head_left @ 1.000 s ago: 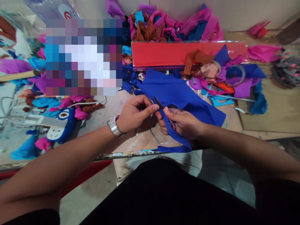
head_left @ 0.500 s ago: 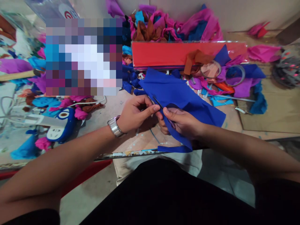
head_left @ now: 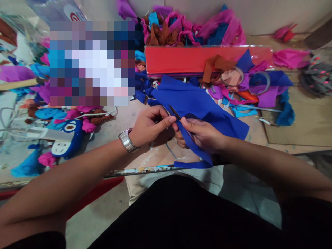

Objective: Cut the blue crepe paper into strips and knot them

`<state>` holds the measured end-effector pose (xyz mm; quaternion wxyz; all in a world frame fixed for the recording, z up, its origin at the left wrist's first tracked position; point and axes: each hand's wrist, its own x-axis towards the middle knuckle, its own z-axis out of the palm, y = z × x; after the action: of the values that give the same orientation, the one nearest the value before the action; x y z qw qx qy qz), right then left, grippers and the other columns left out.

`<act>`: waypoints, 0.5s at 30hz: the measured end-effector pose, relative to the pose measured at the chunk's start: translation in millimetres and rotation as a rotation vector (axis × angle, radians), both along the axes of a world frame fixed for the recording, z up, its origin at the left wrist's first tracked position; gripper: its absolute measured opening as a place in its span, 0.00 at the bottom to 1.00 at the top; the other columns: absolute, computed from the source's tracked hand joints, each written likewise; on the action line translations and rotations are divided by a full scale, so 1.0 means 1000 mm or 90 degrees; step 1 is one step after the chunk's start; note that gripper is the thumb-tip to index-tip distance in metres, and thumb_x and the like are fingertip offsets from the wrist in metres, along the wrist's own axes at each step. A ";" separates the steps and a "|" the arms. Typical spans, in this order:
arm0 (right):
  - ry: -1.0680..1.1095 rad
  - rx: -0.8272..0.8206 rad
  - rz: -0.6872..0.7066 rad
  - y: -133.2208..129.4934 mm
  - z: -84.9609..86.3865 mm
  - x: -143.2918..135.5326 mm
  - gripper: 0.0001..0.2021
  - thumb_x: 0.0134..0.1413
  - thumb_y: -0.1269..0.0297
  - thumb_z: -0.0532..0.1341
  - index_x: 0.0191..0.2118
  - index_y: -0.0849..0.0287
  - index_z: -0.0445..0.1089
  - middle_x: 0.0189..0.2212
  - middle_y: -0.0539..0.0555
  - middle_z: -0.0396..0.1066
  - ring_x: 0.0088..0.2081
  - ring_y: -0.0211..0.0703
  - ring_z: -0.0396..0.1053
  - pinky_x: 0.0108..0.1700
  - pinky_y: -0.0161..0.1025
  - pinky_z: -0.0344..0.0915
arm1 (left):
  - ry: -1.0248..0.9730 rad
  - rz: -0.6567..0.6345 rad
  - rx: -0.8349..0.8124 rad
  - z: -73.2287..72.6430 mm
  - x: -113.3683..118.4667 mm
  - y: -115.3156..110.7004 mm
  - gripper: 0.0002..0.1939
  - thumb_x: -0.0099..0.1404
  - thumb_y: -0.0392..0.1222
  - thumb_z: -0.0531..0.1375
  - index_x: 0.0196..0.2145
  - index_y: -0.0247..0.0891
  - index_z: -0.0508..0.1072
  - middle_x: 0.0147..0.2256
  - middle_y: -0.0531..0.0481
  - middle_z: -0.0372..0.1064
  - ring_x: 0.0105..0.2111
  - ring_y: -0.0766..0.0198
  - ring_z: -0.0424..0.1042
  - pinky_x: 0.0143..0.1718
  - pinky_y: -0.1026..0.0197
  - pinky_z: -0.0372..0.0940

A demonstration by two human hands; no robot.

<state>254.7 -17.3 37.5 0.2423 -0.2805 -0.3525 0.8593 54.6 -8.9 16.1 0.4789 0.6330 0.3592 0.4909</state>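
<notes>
A sheet of blue crepe paper (head_left: pixel 192 95) spreads across the table in front of me, with a narrow strip (head_left: pixel 199 150) partly cut along its near side and hanging to the table edge. My right hand (head_left: pixel 201 133) is closed round the handles of scissors (head_left: pixel 174 112), whose dark blades point away and to the left, against the paper. Between thumb and fingers, my left hand (head_left: pixel 155 124) pinches the paper's left edge, close beside the blades. The scissors' handles are mostly hidden by my right hand and the strip.
Behind the sheet lies a red paper pack (head_left: pixel 176 60) in clear wrap. Tape rolls (head_left: pixel 259 83) and coloured scraps sit to the right, near a cardboard sheet (head_left: pixel 298 128). At left are a blue-and-white power strip (head_left: pixel 66 140), cables and crumpled paper pieces. A blurred patch covers the upper left.
The scissor blades show wider apart and more of them is visible beside the paper. Both hands stay almost in the same place.
</notes>
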 end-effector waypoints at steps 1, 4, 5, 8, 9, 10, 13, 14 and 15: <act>0.001 0.002 0.001 0.000 0.000 0.000 0.16 0.72 0.51 0.58 0.38 0.59 0.66 0.22 0.45 0.62 0.21 0.33 0.58 0.26 0.33 0.58 | -0.003 -0.002 0.000 0.001 0.000 0.000 0.20 0.64 0.54 0.72 0.27 0.36 0.72 0.26 0.48 0.80 0.24 0.66 0.77 0.25 0.66 0.68; 0.004 -0.001 -0.004 0.001 -0.001 0.000 0.16 0.72 0.51 0.59 0.38 0.60 0.67 0.22 0.45 0.62 0.20 0.33 0.58 0.26 0.33 0.58 | -0.005 -0.009 -0.017 0.002 0.000 0.000 0.20 0.64 0.53 0.71 0.27 0.36 0.72 0.26 0.48 0.80 0.24 0.66 0.77 0.25 0.66 0.69; 0.005 -0.002 -0.007 0.001 -0.001 -0.001 0.16 0.71 0.51 0.60 0.38 0.60 0.66 0.21 0.44 0.62 0.20 0.33 0.57 0.26 0.33 0.58 | -0.004 -0.009 -0.026 0.002 0.000 0.000 0.20 0.64 0.53 0.71 0.27 0.36 0.71 0.26 0.48 0.80 0.24 0.66 0.78 0.25 0.66 0.69; 0.005 -0.003 -0.011 0.001 -0.001 -0.001 0.16 0.70 0.50 0.61 0.37 0.59 0.66 0.21 0.44 0.62 0.20 0.33 0.57 0.25 0.33 0.57 | -0.005 -0.013 -0.047 0.001 -0.001 0.000 0.19 0.65 0.51 0.70 0.28 0.36 0.71 0.26 0.48 0.80 0.25 0.66 0.78 0.27 0.66 0.71; 0.002 -0.003 -0.010 0.002 -0.001 -0.002 0.17 0.70 0.50 0.61 0.37 0.59 0.66 0.21 0.44 0.62 0.20 0.33 0.57 0.25 0.33 0.57 | -0.007 -0.015 -0.050 0.001 -0.001 0.000 0.18 0.66 0.51 0.70 0.28 0.36 0.71 0.26 0.48 0.80 0.25 0.66 0.79 0.27 0.66 0.72; -0.002 -0.003 -0.010 0.002 -0.002 -0.002 0.17 0.70 0.49 0.62 0.37 0.59 0.66 0.20 0.44 0.61 0.19 0.33 0.56 0.24 0.33 0.57 | -0.007 -0.018 -0.052 0.001 -0.001 0.000 0.18 0.66 0.50 0.70 0.28 0.36 0.71 0.26 0.48 0.80 0.26 0.65 0.79 0.28 0.66 0.72; -0.006 0.004 -0.011 0.003 -0.004 -0.001 0.18 0.68 0.47 0.63 0.39 0.59 0.66 0.20 0.43 0.59 0.19 0.33 0.55 0.23 0.33 0.55 | -0.006 -0.022 -0.063 0.000 -0.003 0.002 0.18 0.65 0.51 0.71 0.29 0.36 0.72 0.27 0.48 0.80 0.26 0.65 0.79 0.28 0.65 0.73; -0.003 0.007 -0.010 0.003 -0.005 -0.001 0.18 0.67 0.47 0.63 0.39 0.59 0.66 0.20 0.43 0.59 0.18 0.33 0.55 0.22 0.33 0.55 | -0.004 -0.021 -0.067 0.000 -0.004 0.002 0.18 0.64 0.51 0.71 0.29 0.37 0.72 0.27 0.48 0.80 0.25 0.65 0.78 0.27 0.64 0.73; 0.003 0.009 -0.007 0.003 -0.005 -0.001 0.19 0.67 0.46 0.63 0.39 0.59 0.66 0.20 0.43 0.59 0.18 0.33 0.55 0.22 0.32 0.55 | -0.001 -0.022 -0.069 0.000 -0.004 0.002 0.18 0.64 0.52 0.72 0.29 0.37 0.72 0.27 0.49 0.80 0.25 0.65 0.78 0.27 0.64 0.72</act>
<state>253.4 -14.6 32.1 0.2495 -0.2787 -0.3564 0.8562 50.2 -6.5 15.6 0.5209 0.6120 0.3738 0.4630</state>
